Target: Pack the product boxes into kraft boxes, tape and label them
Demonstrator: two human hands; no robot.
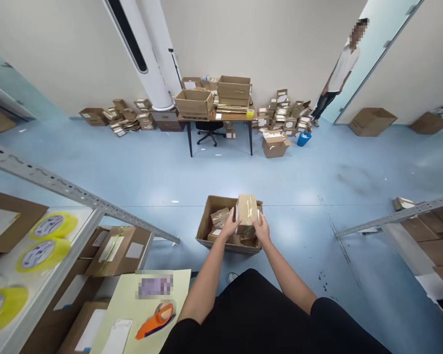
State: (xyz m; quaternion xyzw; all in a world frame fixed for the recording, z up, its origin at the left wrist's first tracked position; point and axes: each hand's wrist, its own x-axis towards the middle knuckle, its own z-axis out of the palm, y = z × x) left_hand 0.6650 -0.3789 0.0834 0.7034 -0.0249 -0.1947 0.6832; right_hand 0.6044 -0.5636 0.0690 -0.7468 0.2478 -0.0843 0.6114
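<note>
A taped brown cardboard box [247,209] is gripped from both sides by my two hands. My left hand [229,227] presses against its left side, and my right hand [262,230] presses against its right side. Beneath them stands a larger open carton [203,231] on the floor. Inside that carton lie several smaller taped parcels [220,216], partly covered by the held box and my hands. Whether the held box touches the parcels under it, I cannot tell.
At my left, a pale table [184,285] bears an orange tape dispenser [155,322]. A metal shelf [84,216] holds yellow tape rolls [46,253] and cartons. Ahead is a desk [192,118] with boxes. A person [341,71] stands by the doorway; another shelf [395,214] is at right.
</note>
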